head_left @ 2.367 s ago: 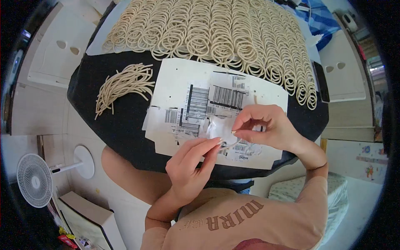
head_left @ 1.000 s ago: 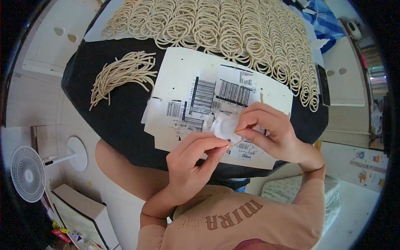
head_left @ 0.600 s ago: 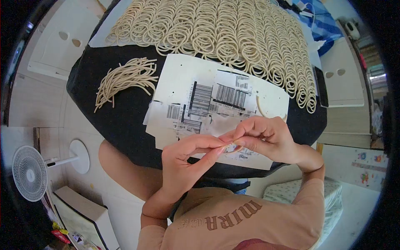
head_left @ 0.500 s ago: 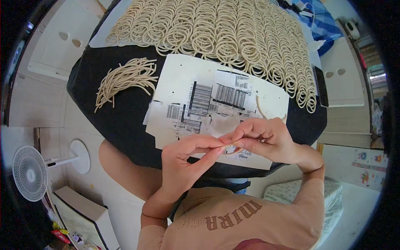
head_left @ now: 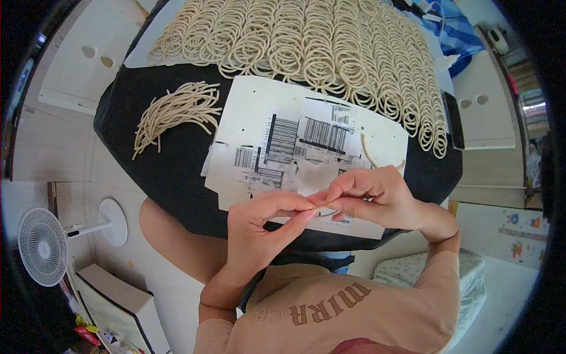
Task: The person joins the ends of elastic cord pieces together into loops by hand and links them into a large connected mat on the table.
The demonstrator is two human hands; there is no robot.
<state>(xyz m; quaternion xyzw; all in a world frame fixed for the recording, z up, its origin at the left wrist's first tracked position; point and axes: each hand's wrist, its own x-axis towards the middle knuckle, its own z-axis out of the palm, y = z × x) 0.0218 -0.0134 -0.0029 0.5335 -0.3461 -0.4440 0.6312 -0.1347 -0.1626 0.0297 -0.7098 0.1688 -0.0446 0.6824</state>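
My left hand and my right hand meet over the near edge of a white board. Both are closed in a pinch on a thin beige cord, which curves in a small loop below the fingertips. The fingers cover the spot where its ends come together. On the board are several barcode labels, and a single loose cord piece lies near its right side. A bundle of straight beige cord pieces rests to the left of the board.
Rows of overlapping beige rings cover the far part of the black-covered table. A dark phone lies at the right edge, with a blue checked cloth behind. A white fan stands on the floor at left.
My right fingers have shifted slightly at the pinch, and less of the cord loop shows below them. My left hand stays almost where it was.
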